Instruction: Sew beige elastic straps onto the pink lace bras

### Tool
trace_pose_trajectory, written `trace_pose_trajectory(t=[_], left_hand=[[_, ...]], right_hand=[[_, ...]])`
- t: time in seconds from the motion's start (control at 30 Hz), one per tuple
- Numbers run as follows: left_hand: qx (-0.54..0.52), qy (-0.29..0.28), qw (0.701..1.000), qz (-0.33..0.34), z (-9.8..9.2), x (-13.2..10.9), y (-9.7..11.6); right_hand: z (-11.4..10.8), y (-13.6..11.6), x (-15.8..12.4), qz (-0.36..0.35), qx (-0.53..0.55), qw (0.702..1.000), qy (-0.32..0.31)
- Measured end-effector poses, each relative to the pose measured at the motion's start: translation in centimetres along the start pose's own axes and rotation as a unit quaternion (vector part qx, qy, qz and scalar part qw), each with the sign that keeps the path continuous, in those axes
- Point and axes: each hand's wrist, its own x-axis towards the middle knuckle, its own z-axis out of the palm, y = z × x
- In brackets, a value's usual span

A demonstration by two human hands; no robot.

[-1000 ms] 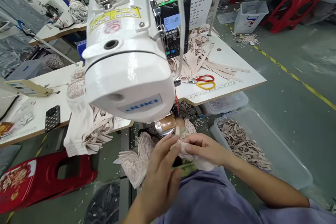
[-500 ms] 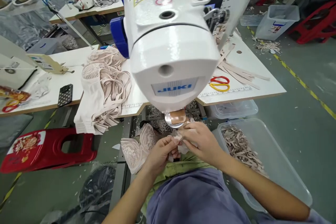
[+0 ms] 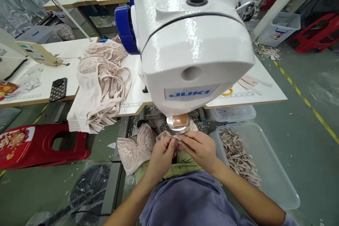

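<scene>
A pale beige lace bra lies over my lap, its cups to the left of my hands. My left hand is closed, pinching an edge of the bra between thumb and fingers. Close against it, my right hand pinches the same edge, fingertips nearly touching the left ones. The exact part held is mostly covered by my fingers. Just above both hands is the round metal end of a white JUKI sewing machine, with a brown patch on it. The needle area is hidden by the machine head.
Beige bras are heaped on the table's left. A phone lies farther left. Partly hidden yellow-handled scissors and fabric strips are on the right. A clear bin holds scraps; a red stool stands left.
The view has shifted, so the machine head looks larger and covers more of the scissors. My hands stay together at the bra's edge; my right fingers now lie flatter over it.
</scene>
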Motion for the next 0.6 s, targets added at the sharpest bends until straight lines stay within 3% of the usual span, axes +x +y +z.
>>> trace_pose_trajectory(t=[0.13,0.3,0.43,0.5,0.6], left_hand=[[-0.001,-0.008,1.000,-0.014,0.0,0.5,0.0],[0.001,-0.001,1.000,-0.024,0.2,0.7,-0.3],[-0.016,0.006,1.000,-0.025,0.1,0.8,0.3],[-0.035,0.001,0.999,-0.034,-0.3,0.8,0.5],[-0.081,-0.018,0.994,-0.072,-1.1,1.0,-0.4]], right_hand=[[0.3,0.8,-0.3,-0.003,0.003,1.000,0.011],[0.4,0.9,-0.3,0.024,0.008,0.999,-0.036],[0.5,1.0,-0.7,-0.034,0.017,0.998,-0.048],[0.3,2.8,-0.4,-0.040,-0.003,0.995,-0.094],[-1.4,8.4,2.0,0.093,-0.141,0.968,-0.184]])
